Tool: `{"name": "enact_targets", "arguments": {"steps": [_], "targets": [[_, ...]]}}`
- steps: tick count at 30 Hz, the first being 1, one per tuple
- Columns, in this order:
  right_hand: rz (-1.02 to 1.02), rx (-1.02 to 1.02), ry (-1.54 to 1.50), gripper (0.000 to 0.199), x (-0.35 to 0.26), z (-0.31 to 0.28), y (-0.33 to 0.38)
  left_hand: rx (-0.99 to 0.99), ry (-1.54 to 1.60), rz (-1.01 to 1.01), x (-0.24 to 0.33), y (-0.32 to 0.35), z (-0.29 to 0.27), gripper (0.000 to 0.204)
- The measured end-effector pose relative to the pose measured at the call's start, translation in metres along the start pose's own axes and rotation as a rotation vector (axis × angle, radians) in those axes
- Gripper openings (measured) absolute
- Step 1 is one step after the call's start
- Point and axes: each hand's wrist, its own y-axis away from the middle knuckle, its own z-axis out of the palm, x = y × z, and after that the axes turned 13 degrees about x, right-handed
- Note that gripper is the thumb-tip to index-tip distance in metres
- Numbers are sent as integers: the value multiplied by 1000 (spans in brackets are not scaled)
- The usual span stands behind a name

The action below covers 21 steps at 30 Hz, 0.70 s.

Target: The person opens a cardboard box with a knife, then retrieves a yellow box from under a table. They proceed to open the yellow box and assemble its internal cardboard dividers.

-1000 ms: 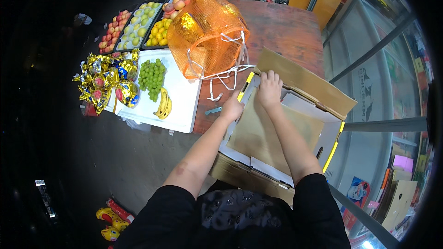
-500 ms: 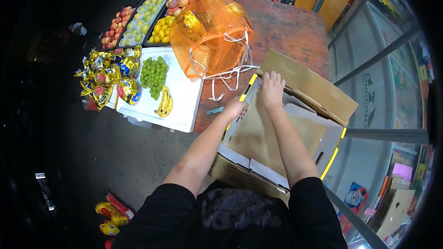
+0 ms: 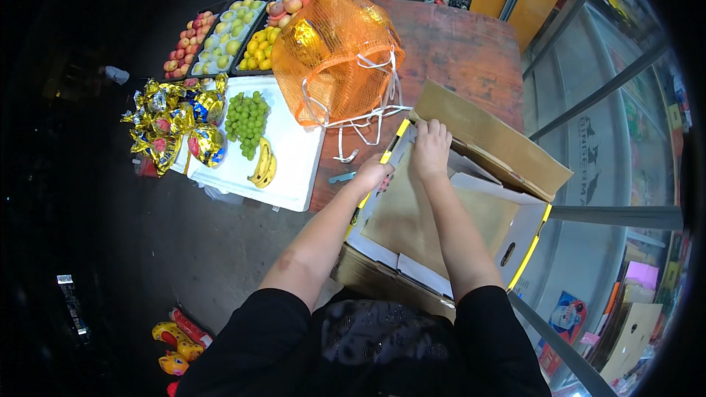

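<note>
An open cardboard box [image 3: 441,220] with white inner flaps and yellow edge tape sits at the near right edge of a reddish wooden table [image 3: 471,51], directly in front of the person; its near side is hidden behind the person's dark-sleeved torso, and its contents, if any, cannot be made out beyond a plain brown inner surface. The left hand [image 3: 373,174] rests on the box's left flap edge, fingers curled over the yellow-taped rim and gripping it; the fingertips are hidden behind the flap. The right hand [image 3: 432,148] lies just beside it at the far left corner of the box, knuckles up, fingers folded down onto the flap edge; whether it clasps the card or merely presses on it cannot be told. The brown outer flap [image 3: 489,136] stands open on the far side. Just beyond the box lies an orange mesh sack [image 3: 334,55], bulging, with white cords trailing toward the hands; its contents are indistinct. To the left, a white tray [image 3: 294,162] carries green grapes [image 3: 246,119] and bananas [image 3: 264,165]; foil-wrapped fruit [image 3: 173,121] sits beside it; crates of assorted fruit [image 3: 228,29] lie farther off, partly cut off by the sack.
</note>
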Motion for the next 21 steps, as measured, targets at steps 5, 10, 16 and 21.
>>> {"name": "enact_targets", "arguments": {"steps": [5,10,16,21], "targets": [[-75,-152,208,19,-5,2,-14,2,-51,48,7,6,-1,27],[-150,-290,385,19,-14,9,-4,75,-49,79,4,5,5,41],[-112,-37,32,14,16,4,0,55,-50,91,5,6,3,53],[-79,-138,-127,7,32,-3,-3,59,-61,115,9,10,4,53]]}}
